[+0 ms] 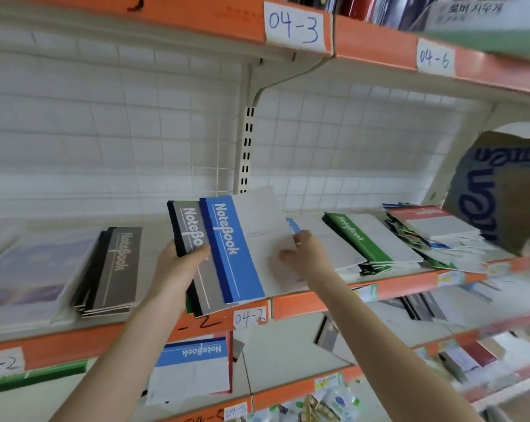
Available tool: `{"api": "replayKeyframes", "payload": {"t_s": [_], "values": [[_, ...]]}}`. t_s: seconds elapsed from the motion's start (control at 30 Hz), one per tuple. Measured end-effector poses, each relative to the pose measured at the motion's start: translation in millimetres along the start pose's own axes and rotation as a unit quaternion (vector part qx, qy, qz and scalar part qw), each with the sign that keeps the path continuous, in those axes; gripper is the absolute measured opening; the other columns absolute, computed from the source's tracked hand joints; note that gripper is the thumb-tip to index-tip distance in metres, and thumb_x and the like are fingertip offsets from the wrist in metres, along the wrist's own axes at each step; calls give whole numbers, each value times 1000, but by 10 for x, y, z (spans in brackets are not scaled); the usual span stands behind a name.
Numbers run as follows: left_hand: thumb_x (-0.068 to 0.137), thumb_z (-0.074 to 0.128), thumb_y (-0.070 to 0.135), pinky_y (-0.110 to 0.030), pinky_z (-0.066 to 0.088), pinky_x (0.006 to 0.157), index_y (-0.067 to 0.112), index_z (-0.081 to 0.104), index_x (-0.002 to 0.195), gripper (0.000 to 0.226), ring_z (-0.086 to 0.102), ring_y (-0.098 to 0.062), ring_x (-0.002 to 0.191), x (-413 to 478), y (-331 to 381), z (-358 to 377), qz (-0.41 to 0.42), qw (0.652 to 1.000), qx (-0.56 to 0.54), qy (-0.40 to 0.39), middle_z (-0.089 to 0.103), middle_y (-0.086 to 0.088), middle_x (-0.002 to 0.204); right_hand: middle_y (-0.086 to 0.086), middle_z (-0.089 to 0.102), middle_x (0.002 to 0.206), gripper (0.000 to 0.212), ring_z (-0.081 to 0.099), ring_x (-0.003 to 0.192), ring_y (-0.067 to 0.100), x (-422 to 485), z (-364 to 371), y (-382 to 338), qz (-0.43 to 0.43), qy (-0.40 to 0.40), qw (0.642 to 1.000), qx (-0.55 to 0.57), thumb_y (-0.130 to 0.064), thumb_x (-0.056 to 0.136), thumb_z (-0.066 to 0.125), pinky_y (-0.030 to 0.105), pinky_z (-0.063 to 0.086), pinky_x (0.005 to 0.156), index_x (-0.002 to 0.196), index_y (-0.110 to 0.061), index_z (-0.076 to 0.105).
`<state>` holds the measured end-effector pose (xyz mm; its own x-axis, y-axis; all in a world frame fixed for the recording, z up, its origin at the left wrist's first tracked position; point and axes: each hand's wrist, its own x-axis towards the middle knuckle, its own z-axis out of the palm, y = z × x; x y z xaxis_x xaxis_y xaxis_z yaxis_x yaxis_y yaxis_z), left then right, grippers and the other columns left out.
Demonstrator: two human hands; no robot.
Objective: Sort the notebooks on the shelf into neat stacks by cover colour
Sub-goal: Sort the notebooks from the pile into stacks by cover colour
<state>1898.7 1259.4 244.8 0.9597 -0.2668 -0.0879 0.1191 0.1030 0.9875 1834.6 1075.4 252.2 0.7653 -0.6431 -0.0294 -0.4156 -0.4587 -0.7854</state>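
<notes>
Head view: a grey stack (114, 269) lies sorted on the shelf (303, 303); the left hand (178, 266) clamps a fanned bundle (193, 236) by its spines, likely so the right hand (303, 254), pinching the blue notebook (227, 248) on top, can lift it away.

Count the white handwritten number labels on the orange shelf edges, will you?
5: label 04-3 and label 04-6 on the top edge; label 04-2 under the held notebooks; a cut-off label far left; label 04-5 at the bottom. Others may hide in the blurred right.
</notes>
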Motion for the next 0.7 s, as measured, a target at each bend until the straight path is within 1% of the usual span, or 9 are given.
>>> {"api": "replayKeyframes", "payload": {"t_s": [0.1, 0.2, 0.3, 0.37, 0.5, 0.53, 0.6, 0.63, 0.7], "values": [[86, 58, -1, -26, 41, 59, 14, 57, 105, 24, 58, -17, 72, 59, -6, 108, -14, 1000, -8, 10, 63, -3, 84, 13, 56, 99, 20, 54, 83, 27, 229, -339, 242, 26, 41, 995, 85, -4, 86, 57, 26, 42, 51, 101, -11, 45], [84, 56, -6, -25, 39, 57, 11, 56, 107, 29, 57, -17, 70, 106, -11, 209, -16, 1000, -8, 12, 61, -3, 81, 14, 58, 99, 29, 55, 82, 27, 472, -728, 455, 29, 95, 992, 73, -1, 85, 56, 28, 44, 51, 114, -4, 53], [85, 55, -7, -25, 38, 57, 13, 55, 111, 33, 57, -17, 70, 135, -36, 298, -11, 1000, -9, 14, 61, -2, 82, 19, 60, 109, 37, 57, 94, 34, 701, -926, 630, 45, 121, 992, -11, -3, 84, 58, 39, 49, 68, 121, -1, 51], [85, 56, -6, -26, 40, 57, 11, 55, 116, 36, 58, -18, 72, 148, -69, 374, -5, 1000, -11, 18, 62, -2, 85, 19, 62, 101, 34, 59, 93, 34, 817, -925, 708, 45, 110, 991, -64, -4, 82, 59, 40, 50, 72, 116, 2, 56], [85, 59, -5, -25, 40, 59, 17, 55, 110, 34, 59, -16, 76, 113, -112, 523, 0, 1000, -11, 18, 63, -2, 90, 13, 58, 85, 4, 55, 78, 27, 891, -788, 734, 21, 44, 972, -228, -6, 82, 56, 22, 38, 52, 82, -2, 56], [84, 60, -4, -25, 40, 60, 19, 56, 107, 33, 59, -16, 77, 101, -115, 552, 1, 1000, -12, 18, 64, -2, 91, 13, 60, 89, 4, 55, 83, 27, 876, -751, 725, 9, 37, 960, -277, -6, 82, 56, 22, 38, 55, 80, -5, 53], [84, 63, -2, -26, 42, 62, 20, 57, 107, 32, 60, -18, 81, 88, -123, 592, 1, 1000, -10, 21, 65, -3, 95, 15, 60, 110, 13, 53, 104, 30, 865, -700, 717, -56, 52, 934, -350, -11, 84, 57, 27, 40, 82, 96, -6, 55], [83, 64, 0, -26, 42, 63, 21, 57, 108, 33, 61, -18, 83, 82, -126, 606, 1, 1000, -11, 23, 66, -4, 97, 14, 58, 115, 22, 51, 110, 30, 851, -670, 701, -90, 66, 934, -339, -15, 87, 57, 29, 37, 90, 107, -5, 56], [83, 65, 2, -27, 44, 64, 22, 58, 109, 34, 62, -20, 87, 74, -131, 624, 6, 999, -15, 28, 66, -4, 99, 12, 62, 94, 19, 57, 90, 27, 763, -604, 617, -124, 34, 977, -169, -21, 92, 53, 28, 42, 79, 97, -5, 62]]}}
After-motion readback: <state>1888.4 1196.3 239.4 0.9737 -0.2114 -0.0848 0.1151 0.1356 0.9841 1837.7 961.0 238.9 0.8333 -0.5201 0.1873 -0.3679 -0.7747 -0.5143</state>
